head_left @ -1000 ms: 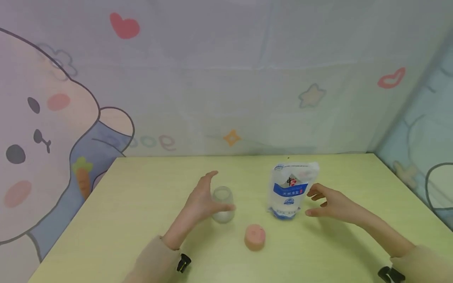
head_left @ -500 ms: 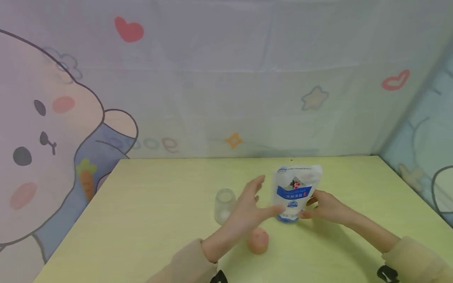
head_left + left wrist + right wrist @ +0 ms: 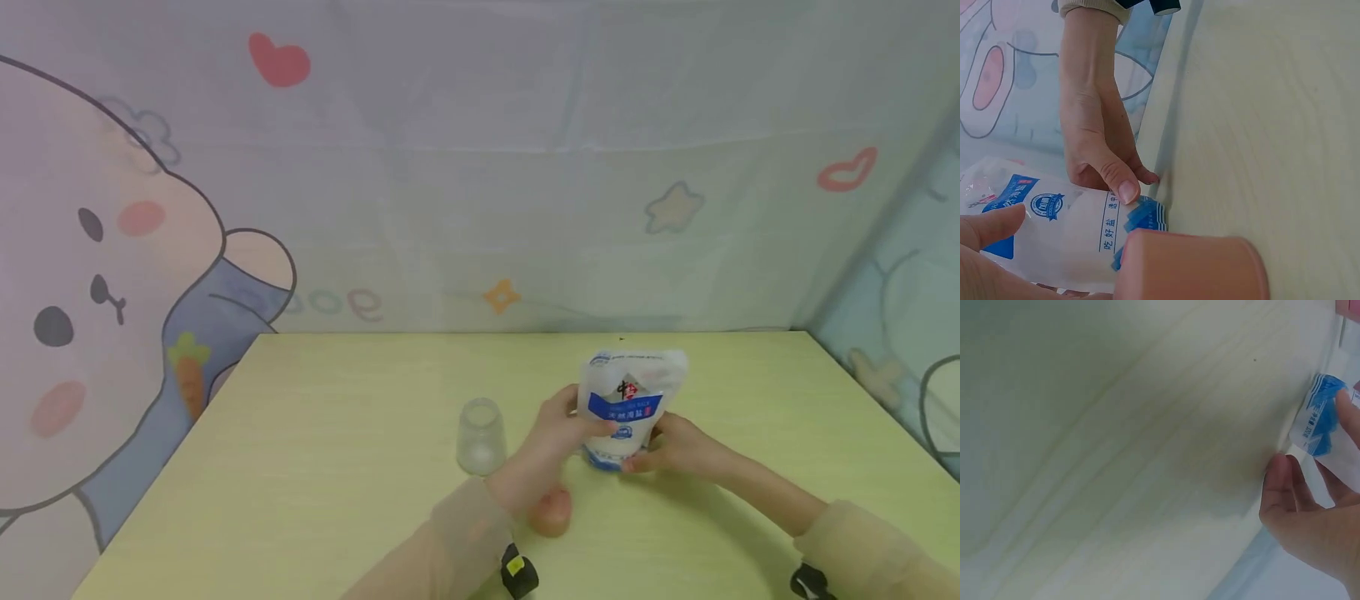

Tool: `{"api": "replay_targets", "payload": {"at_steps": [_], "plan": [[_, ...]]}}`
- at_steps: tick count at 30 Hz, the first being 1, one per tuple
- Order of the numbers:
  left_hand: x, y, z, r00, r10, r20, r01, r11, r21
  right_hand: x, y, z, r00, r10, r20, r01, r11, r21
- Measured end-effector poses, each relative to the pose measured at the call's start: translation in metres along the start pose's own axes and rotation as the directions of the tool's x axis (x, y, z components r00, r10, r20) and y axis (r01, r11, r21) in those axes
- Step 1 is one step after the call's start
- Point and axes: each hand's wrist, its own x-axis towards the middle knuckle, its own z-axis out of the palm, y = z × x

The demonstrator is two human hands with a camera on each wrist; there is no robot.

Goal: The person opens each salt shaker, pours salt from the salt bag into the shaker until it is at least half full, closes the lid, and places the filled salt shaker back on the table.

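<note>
A white and blue stand-up bag of sea salt (image 3: 628,408) stands upright on the table, right of the middle. My left hand (image 3: 553,437) holds its left side, thumb across the front and the other fingers mostly hidden behind. At the lower right of the bag, my right hand (image 3: 684,450) grips with its thumb near the blue bottom edge. In the left wrist view, both thumbs lie on the salt bag (image 3: 1069,231). Below my left wrist is a short pink cylinder (image 3: 551,512), partly covered by the arm. Its kind is unclear.
A clear glass jar (image 3: 482,442) stands just left of my left hand. The pale yellow table (image 3: 337,433) ends at a printed cloth backdrop (image 3: 465,200). A dark band with a small device (image 3: 519,571) sits at my left wrist.
My left hand has moved right, from beside the glass jar to the salt bag, and now holds it. My right hand has closed in on the bag's lower right side.
</note>
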Motion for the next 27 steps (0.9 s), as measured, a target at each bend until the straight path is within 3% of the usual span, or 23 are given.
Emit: {"api": "replay_targets", "payload": {"at_steps": [3, 6, 10, 14, 19, 23, 27], "plan": [[0.001, -0.002, -0.002, 1.0, -0.012, 0.023, 0.013, 0.999, -0.032, 0.003, 0.002, 0.002, 1.0, -0.009, 0.025, 0.008, 0.999, 0.047], [0.0, -0.005, -0.004, 0.995, 0.004, 0.095, 0.003, 0.998, -0.07, 0.005, 0.003, 0.003, 0.999, 0.0, 0.042, -0.003, 0.997, 0.079], [0.0, -0.008, -0.005, 0.988, 0.032, 0.152, -0.027, 0.999, -0.039, 0.006, 0.004, 0.002, 0.999, 0.003, 0.053, -0.008, 0.996, 0.09], [0.002, -0.011, -0.004, 0.99, 0.052, 0.134, -0.059, 0.997, 0.05, 0.003, 0.006, -0.001, 0.999, -0.042, 0.035, 0.039, 0.997, 0.073], [-0.002, -0.009, 0.0, 0.988, 0.1, 0.116, -0.11, 0.99, 0.085, -0.007, 0.005, -0.011, 0.992, -0.117, 0.042, 0.111, 0.987, 0.114], [-0.008, -0.004, 0.004, 0.991, 0.113, 0.072, -0.115, 0.993, 0.028, -0.014, -0.001, -0.02, 0.997, -0.067, 0.044, 0.056, 0.978, 0.202], [-0.016, -0.002, 0.008, 0.997, 0.076, 0.006, -0.075, 0.99, -0.121, -0.021, -0.003, -0.024, 0.998, -0.047, 0.048, 0.029, 0.948, 0.316]]}}
